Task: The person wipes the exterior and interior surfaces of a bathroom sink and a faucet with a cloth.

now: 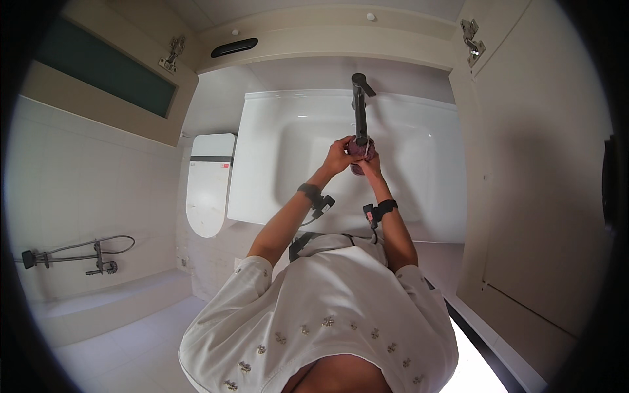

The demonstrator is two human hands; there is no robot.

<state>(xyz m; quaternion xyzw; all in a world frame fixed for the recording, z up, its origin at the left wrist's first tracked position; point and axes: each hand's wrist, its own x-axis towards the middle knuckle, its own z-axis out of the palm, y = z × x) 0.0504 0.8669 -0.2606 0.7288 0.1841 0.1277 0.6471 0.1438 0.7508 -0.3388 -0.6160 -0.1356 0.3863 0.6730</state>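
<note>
Both hands are together over the white washbasin (301,164), right below the spout of a dark grey faucet (361,118). A crumpled purple cloth (359,150) is bunched between them. My left hand (339,156) grips it from the left, its fingers closed around the edge. My right hand (371,168) holds it from the right and below, with the fingers partly hidden by the cloth. A pale streak on the cloth under the spout looks like water. Part of the cloth hangs down beneath my hands.
A mirror cabinet (327,46) spans the back, with its left door (111,65) and right door (537,164) swung out at either side. A white toilet (209,190) stands left of the basin. A shower mixer with hose (101,252) is on the left wall.
</note>
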